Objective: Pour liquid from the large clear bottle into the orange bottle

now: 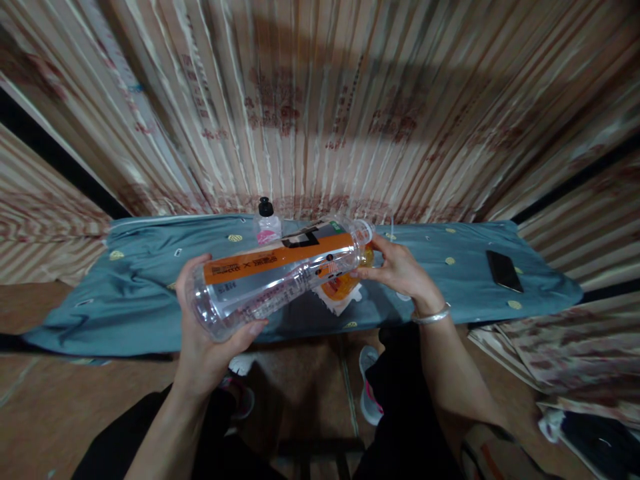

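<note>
A large clear plastic bottle (pixel 280 267) with an orange and silver label lies tilted across the middle, its neck up to the right. My left hand (pixel 205 327) is wrapped round its base, thumb along the near side. At the other end, my right hand (pixel 400 270) has its fingers and thumb closed about the neck, which shows a pale ring. Behind and below the bottle is an orange and white packet (pixel 340 293), partly covered. Something amber shows beside my right fingers; its kind is hidden. A small clear bottle with a black cap (pixel 267 223) stands behind the large one.
A blue-green cloth (pixel 150 287) with yellow prints covers the narrow table. On its right side lies a dark phone (pixel 504 271). Pleated patterned curtains (pixel 320 100) hang close behind and at the sides. Dark poles (pixel 60 147) run along both sides.
</note>
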### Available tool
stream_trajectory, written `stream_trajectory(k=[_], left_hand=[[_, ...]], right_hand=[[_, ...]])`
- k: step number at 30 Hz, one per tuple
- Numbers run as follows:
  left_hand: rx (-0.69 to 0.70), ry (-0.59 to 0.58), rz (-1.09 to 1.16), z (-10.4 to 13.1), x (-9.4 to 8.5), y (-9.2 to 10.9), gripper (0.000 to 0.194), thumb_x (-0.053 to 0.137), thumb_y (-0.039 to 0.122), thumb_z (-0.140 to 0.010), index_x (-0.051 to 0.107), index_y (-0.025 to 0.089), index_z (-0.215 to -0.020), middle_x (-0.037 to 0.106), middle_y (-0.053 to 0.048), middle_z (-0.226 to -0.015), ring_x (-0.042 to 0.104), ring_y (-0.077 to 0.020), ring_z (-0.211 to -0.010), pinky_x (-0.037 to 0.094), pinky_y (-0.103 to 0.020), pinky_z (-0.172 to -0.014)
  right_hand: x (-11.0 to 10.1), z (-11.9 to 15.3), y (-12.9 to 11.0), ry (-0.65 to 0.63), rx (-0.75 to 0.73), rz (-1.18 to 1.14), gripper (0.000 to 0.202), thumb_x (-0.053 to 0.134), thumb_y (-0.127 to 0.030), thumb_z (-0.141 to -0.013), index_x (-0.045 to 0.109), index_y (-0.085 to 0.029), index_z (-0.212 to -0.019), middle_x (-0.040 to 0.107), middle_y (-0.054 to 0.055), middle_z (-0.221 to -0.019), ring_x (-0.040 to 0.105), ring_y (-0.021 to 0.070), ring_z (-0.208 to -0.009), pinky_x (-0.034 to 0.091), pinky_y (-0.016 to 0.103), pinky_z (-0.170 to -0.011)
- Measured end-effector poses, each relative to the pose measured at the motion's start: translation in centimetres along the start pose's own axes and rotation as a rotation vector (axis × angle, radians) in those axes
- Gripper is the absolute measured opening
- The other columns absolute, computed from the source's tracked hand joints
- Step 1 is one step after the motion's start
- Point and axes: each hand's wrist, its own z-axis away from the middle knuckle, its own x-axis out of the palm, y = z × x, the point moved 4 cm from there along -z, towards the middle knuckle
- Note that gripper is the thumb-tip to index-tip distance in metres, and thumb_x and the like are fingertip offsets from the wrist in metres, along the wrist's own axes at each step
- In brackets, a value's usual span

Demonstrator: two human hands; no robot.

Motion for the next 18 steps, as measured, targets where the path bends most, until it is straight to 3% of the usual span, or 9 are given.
stream_trajectory(k=[6, 12, 18], left_hand=[[0.002, 0.004, -0.012, -0.04, 0.13, 0.25, 0.099, 0.102, 0.031, -0.051, 0.064, 0.045, -0.141, 0.050, -0.002, -0.143, 0.059, -0.0318, -0.123, 0.068, -0.050, -0.099], [-0.010, 0.015, -0.026, -0.05, 0.29, 0.59, 0.100, 0.103, 0.031, -0.049, 0.062, 0.038, -0.141, 0.050, -0.007, -0.142, 0.058, -0.0378, -0.127, 0.069, -0.054, -0.095], [-0.002, 0.001, -0.051, -0.04, 0.27, 0.66, 0.100, 0.102, 0.033, -0.052, 0.060, 0.039, -0.143, 0.052, -0.007, -0.140, 0.059, -0.0389, -0.127, 0.069, -0.055, -0.093]], right_hand=[[-0.03, -0.01, -0.08, -0.004, 0.010, 0.009, 0.057, 0.089, -0.044, -0.083, 0.072, -0.026, -0.135, 0.082, 0.008, -0.129, 0.079, 0.0348, -0.113, 0.062, 0.047, -0.100], [0.01, 0.07, -0.15, -0.001, 0.015, 0.004, 0.057, 0.089, -0.043, -0.083, 0.071, -0.026, -0.135, 0.082, 0.008, -0.129, 0.079, 0.0342, -0.112, 0.062, 0.046, -0.098], [-0.02, 0.07, -0.27, 0.011, -0.004, 0.008, 0.059, 0.088, -0.044, -0.084, 0.071, -0.027, -0.138, 0.082, 0.007, -0.128, 0.079, 0.0348, -0.115, 0.063, 0.046, -0.097]])
